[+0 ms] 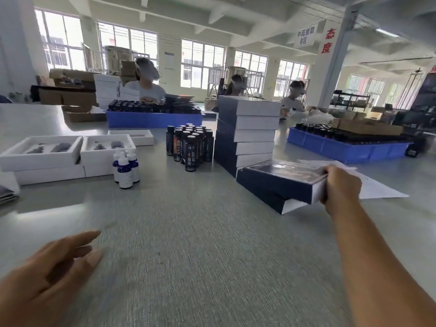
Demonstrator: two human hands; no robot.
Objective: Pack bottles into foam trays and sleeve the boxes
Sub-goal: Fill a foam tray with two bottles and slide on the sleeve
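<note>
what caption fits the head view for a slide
Right hand grips a dark sleeved box beside the box stack; left hand open over the table.

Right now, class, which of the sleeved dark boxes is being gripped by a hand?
The tilted sleeved box at the foot of the tall stack; the right hand grips its end. The others lie flat, untouched.

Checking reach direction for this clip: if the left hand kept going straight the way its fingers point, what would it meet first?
The left hand is open, fingers aimed forward and right over bare table. That line looks free at first; further on it probably meets the low pile of sleeved boxes under the right hand, though depth is unclear.
</note>
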